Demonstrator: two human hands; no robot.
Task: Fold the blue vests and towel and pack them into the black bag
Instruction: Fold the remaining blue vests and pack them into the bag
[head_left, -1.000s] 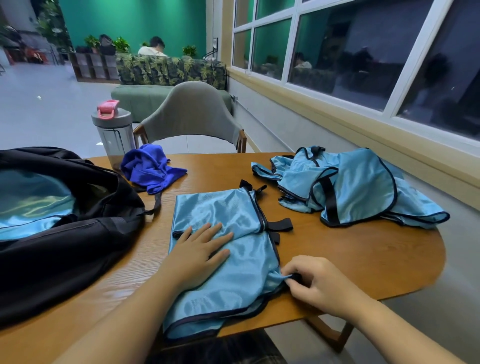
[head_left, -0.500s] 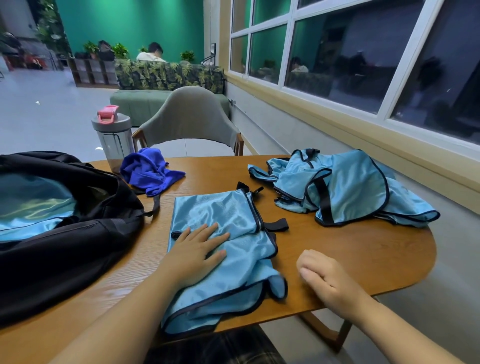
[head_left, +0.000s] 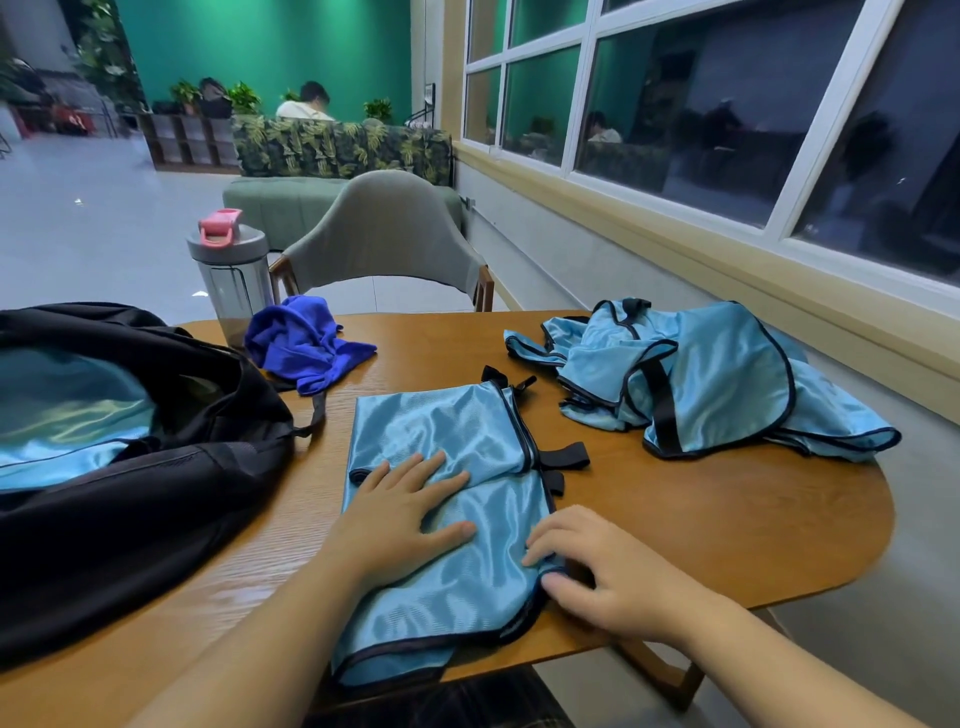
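The right hand (head_left: 613, 569), which lay off the cloth on the bare wood half a second ago, has come back to the near right edge of the half-folded vest (head_left: 457, 499) and pinches it there, while the left hand (head_left: 400, 525) presses flat, fingers straight. That vest lies at the near edge of the table (head_left: 727, 530). The unfolded vests (head_left: 711, 379) are heaped by the window, the blue towel (head_left: 304, 343) is bunched beside the open black bag (head_left: 145, 499), and behind it stands a water bottle (head_left: 234, 275).

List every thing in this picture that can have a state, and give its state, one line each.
Black bag: open, light blue cloth inside.
Vest under the hands: partly folded, flat.
Vest pile: unfolded, crumpled.
Dark blue towel: crumpled.
Bottle: upright, lid closed.
Left hand: flat on vest.
Right hand: fingers curled at vest's edge.
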